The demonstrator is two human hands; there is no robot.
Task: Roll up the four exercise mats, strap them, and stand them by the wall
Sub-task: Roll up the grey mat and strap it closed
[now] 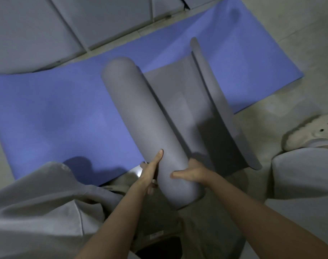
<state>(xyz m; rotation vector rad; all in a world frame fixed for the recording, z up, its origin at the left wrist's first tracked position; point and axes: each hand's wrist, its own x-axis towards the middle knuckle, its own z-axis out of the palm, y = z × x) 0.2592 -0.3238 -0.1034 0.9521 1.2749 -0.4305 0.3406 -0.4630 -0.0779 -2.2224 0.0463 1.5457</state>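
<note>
**Grey mat part-rolled, held in both hands**

Grey mat [140, 113] is lifted off the floor [299, 43] as a thick roll that slants away from me, above the blue mat [56, 116] lying flat beneath it. Its loose tail flares out to the right of the roll, curling upward. I grip the near end from both sides. My left hand [150, 171] has its fingers wrapped round the roll with the thumb lying along it. My right hand [194, 171] clasps the other side, its fingers hidden behind. A pale shoe [308, 131] shows at the right.
</note>
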